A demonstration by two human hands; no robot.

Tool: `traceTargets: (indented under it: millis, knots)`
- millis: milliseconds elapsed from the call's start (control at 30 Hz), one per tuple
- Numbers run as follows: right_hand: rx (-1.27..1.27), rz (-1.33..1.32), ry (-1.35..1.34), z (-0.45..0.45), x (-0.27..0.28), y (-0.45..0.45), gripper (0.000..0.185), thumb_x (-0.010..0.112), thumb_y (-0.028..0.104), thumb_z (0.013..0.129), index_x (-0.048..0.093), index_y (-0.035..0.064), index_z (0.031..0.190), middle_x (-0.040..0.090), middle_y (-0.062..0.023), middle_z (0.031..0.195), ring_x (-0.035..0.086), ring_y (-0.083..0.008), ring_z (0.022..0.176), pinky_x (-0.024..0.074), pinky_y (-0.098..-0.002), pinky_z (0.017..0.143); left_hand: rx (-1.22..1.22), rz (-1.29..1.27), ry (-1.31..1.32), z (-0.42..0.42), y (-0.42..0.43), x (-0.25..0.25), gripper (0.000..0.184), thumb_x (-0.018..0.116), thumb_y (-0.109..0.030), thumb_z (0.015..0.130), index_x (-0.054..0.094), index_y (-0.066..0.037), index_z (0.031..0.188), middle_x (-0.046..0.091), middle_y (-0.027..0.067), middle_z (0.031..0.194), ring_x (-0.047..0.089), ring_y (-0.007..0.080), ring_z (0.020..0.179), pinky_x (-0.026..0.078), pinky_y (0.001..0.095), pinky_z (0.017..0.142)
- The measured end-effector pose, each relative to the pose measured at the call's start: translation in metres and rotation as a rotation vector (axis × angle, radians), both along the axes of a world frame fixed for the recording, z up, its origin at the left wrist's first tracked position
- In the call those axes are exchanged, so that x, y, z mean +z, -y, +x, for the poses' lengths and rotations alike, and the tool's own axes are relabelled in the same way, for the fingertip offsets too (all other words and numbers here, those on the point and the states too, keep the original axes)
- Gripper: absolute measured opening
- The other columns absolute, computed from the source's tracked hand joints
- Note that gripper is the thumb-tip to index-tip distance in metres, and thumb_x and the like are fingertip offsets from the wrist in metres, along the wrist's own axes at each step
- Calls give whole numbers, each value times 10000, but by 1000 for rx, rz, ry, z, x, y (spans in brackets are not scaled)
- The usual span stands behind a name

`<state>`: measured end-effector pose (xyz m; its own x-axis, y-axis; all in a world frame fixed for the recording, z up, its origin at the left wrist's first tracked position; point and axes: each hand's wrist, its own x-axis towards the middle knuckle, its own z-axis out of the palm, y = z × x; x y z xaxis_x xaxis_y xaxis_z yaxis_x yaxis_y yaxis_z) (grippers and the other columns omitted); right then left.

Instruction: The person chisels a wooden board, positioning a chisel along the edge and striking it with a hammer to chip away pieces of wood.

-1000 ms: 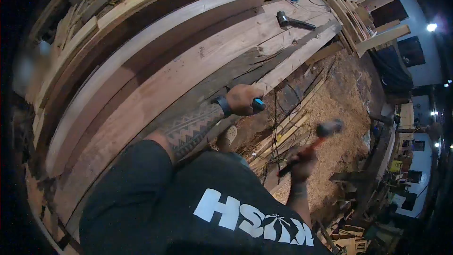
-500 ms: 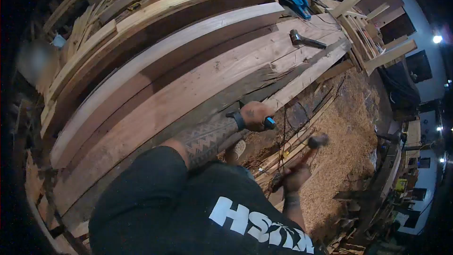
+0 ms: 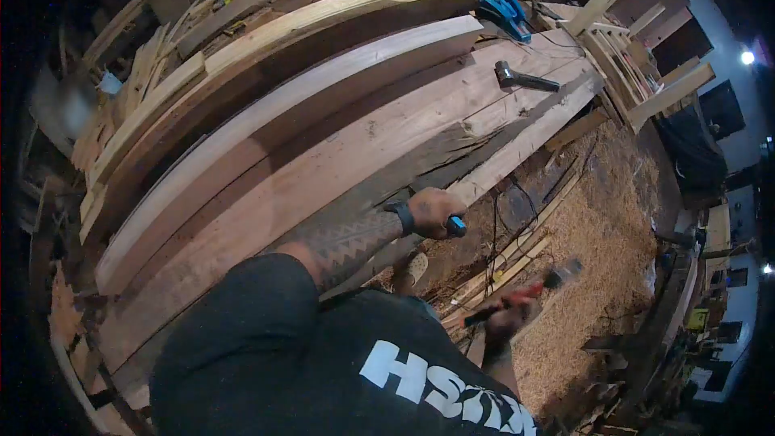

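Note:
My left hand [image 3: 436, 211] is closed around a chisel, whose blue-and-black handle end [image 3: 457, 227] sticks out of the fist; the blade is hidden. That fist rests by the near edge of a long wooden plank [image 3: 363, 141], beside its dark, rough strip. Lower and to the right, my right hand [image 3: 508, 319] grips a hammer [image 3: 563, 273] by its red-and-black handle. The hammer's head is blurred and apart from the chisel, over the shavings-covered floor.
A dark-handled tool [image 3: 525, 78] lies on the plank's far end, near a blue power tool [image 3: 505, 16]. A curved pale board [image 3: 282, 85] stands along the plank's far side. Wood shavings [image 3: 605, 274] and thin strips cover the floor at right. A wooden frame [image 3: 638, 48] stands beyond.
My right hand has turned the hammer, and its head has moved right and down, away from the chisel. My left hand keeps its hold. The whole view has shifted slightly.

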<state>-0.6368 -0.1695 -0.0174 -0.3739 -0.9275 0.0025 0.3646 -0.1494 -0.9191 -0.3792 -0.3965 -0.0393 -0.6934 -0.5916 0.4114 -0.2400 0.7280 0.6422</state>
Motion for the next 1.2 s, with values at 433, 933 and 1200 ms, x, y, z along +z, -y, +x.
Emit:
traceTargets:
  millis: [433, 933, 1200]
  knots:
    - [11, 241, 285, -37, -124, -34, 240, 586, 360, 1025, 525, 134, 1076, 493, -7, 800, 524, -152, 654, 494, -328, 562, -225, 34, -7, 4, -1, 29, 332, 814, -342, 770, 600, -100, 844, 606, 153, 784, 614, 421, 791, 480, 506, 673]
    - [-43, 967, -169, -39, -125, -152, 504, 431, 564, 1080, 466, 129, 828, 446, -11, 582, 482, -138, 463, 399, -316, 401, -388, 17, 366, -68, -41, -37, 172, 671, -281, 743, 682, -126, 816, 632, 122, 756, 643, 367, 714, 486, 515, 633]
    - [-41, 685, -932, -76, -200, -170, 520, 452, 578, 1067, 519, 111, 847, 447, -22, 564, 494, -172, 438, 435, -326, 429, -292, -255, 344, -74, -46, -61, 208, 627, -293, 766, 669, -175, 932, 612, 60, 833, 634, 287, 832, 455, 452, 679]
